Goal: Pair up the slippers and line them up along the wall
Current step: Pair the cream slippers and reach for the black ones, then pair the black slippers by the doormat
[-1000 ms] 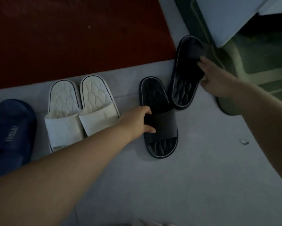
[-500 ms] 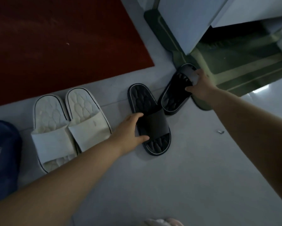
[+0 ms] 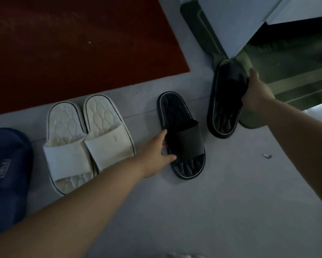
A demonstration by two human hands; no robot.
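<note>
Head view: on the grey floor (image 3: 212, 211), the white pair (image 3: 87, 140) lies matched below the red area (image 3: 72, 43), a navy slipper (image 3: 7, 168) at its far side. The left hand (image 3: 156, 151) grips the strap edge of one black slipper (image 3: 182, 138); the right hand (image 3: 257, 94) clutches its mate (image 3: 225, 101), tilted and well apart by a green mat (image 3: 253, 123). The black pairing appears under way. Next, the mate likely needs turning parallel and setting just beside the first.

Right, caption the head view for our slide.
Left hand grips near black slipper, right hand far black slipper, beside white pair.
</note>
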